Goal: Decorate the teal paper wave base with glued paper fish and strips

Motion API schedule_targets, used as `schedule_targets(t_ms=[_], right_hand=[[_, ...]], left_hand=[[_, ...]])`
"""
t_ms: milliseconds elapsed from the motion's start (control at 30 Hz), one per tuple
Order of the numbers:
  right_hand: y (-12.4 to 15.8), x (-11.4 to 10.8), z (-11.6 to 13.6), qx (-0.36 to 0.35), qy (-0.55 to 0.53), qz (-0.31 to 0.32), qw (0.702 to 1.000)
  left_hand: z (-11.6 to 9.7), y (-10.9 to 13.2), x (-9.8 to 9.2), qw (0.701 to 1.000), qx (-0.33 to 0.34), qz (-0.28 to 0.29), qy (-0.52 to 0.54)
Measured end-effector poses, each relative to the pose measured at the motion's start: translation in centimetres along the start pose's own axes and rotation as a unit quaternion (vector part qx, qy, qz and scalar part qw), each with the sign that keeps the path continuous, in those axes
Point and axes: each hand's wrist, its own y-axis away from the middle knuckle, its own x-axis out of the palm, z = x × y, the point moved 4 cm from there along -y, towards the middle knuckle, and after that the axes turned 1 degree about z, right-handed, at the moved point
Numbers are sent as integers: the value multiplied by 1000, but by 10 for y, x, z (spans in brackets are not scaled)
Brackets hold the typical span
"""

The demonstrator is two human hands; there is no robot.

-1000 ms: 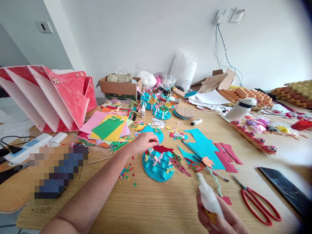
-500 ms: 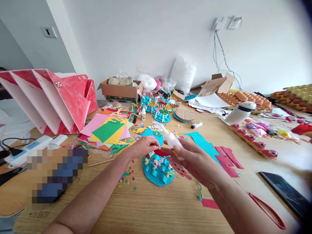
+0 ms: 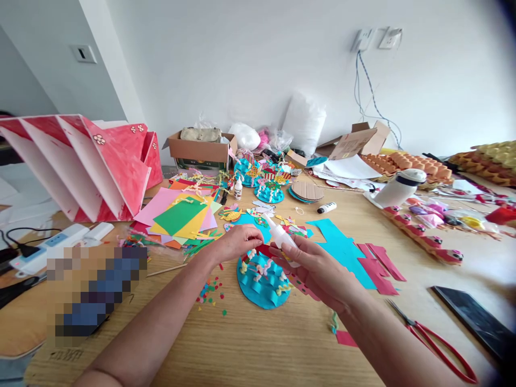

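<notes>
A white glue bottle (image 3: 282,239) is in my right hand (image 3: 312,260), its nozzle tilted up and left. Close by, my left hand (image 3: 244,239) is closed in a pinch, its fingertips just above a red paper piece (image 3: 265,250); what they grip is too small to make out. Under both hands lies a round blue paper base (image 3: 258,298) with curled blue strips and small twisted pink and yellow pieces. A dotted red paper cutout (image 3: 304,290) is partly hidden behind my right hand. Loose coloured paper dots (image 3: 212,290) lie left of the base.
Coloured paper sheets (image 3: 177,217) are stacked at the left. Finished blue pieces (image 3: 269,192) and cardboard discs (image 3: 306,191) stand farther back. Blue paper (image 3: 342,252), red-handled scissors (image 3: 441,344) and a phone (image 3: 471,317) are at the right. Another small bottle (image 3: 237,189) stands upright behind.
The glue bottle and my right hand have shifted slightly down and left, nearer my left hand. More of the scissors shows. My left hand stays pinched in nearly the same place.
</notes>
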Motion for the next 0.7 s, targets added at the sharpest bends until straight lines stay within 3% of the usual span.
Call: schedule_targets(t_ms=[367,467,533,633,700], right_hand=[[12,5,12,-41,44,-19,998],[39,-10,24,-109,146,-85,980],[66,-24,24,-142,256,-145,945],[108,-38,10,-177,323,-255,894],[124,-37,-8,-175,309,-296,887]], left_hand=[[1,-1,6,1000,7,1,-11],[-1,-1,5,1000,-10,0,0],[-3,0,5,1000,-13,-3,2],[-5,0,4,1000,-11,-4,-7],[-6,0,4,1000,-13,-6,-11]])
